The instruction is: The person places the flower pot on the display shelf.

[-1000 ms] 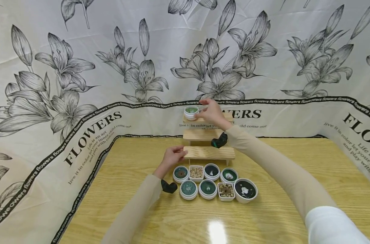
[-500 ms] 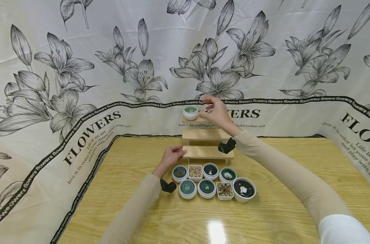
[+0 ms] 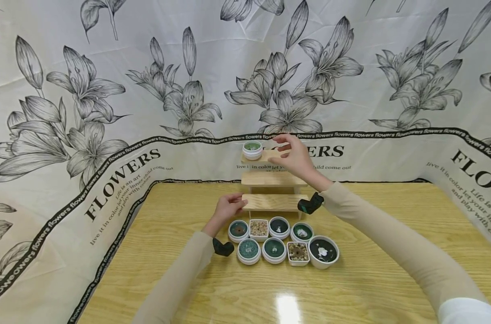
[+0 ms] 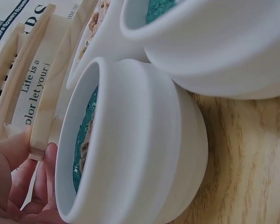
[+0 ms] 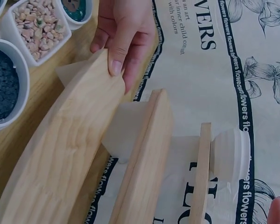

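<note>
A three-step wooden stand (image 3: 272, 203) stands at the back of the table. My left hand (image 3: 227, 208) grips the left end of its lowest step; in the right wrist view the thumb (image 5: 116, 58) lies on top of the board. On the left end of the top step sits a small round white pot (image 3: 252, 154) with green filling, upright. Just right of that pot, my right hand (image 3: 297, 156) is held over the top step with fingers apart, holding nothing. Only its fingertips (image 5: 278, 213) show at the right edge of the right wrist view.
Several white pots stand in two rows before the stand, among them a square pot of pale pebbles (image 3: 259, 228), a larger round pot (image 3: 323, 252) and a round pot (image 4: 144, 144) close by my left fingers. A flower-printed cloth (image 3: 188, 157) hangs behind the table (image 3: 168, 202).
My right hand has let go of the small pot and moved right, away from it. The pot stays on the top step. My left hand keeps its place on the lowest step.
</note>
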The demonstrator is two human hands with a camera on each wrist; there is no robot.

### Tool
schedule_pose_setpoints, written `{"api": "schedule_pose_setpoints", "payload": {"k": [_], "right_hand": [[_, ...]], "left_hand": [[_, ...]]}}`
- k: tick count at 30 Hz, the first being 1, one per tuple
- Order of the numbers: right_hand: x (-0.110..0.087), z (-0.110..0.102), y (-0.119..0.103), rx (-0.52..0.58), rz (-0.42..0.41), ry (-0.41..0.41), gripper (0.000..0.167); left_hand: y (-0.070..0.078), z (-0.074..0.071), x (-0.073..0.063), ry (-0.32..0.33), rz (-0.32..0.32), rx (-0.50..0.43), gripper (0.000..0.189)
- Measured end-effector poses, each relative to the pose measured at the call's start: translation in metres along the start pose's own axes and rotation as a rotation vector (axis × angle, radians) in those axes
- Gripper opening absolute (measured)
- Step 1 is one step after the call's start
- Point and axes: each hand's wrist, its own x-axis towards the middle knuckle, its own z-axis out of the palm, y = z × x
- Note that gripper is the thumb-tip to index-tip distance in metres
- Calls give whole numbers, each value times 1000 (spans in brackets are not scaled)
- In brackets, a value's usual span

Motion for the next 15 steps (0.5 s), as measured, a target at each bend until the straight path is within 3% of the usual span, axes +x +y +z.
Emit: {"api": "schedule_pose_setpoints", "payload": {"k": [9, 15], "right_hand": [[-18, -7, 8, 17, 4, -2, 57], [-34, -13, 9, 45, 35, -32, 59]], "left_hand": [[2, 3, -5, 35, 3, 37, 42], [7, 2, -7, 11, 10, 26, 44]]}}
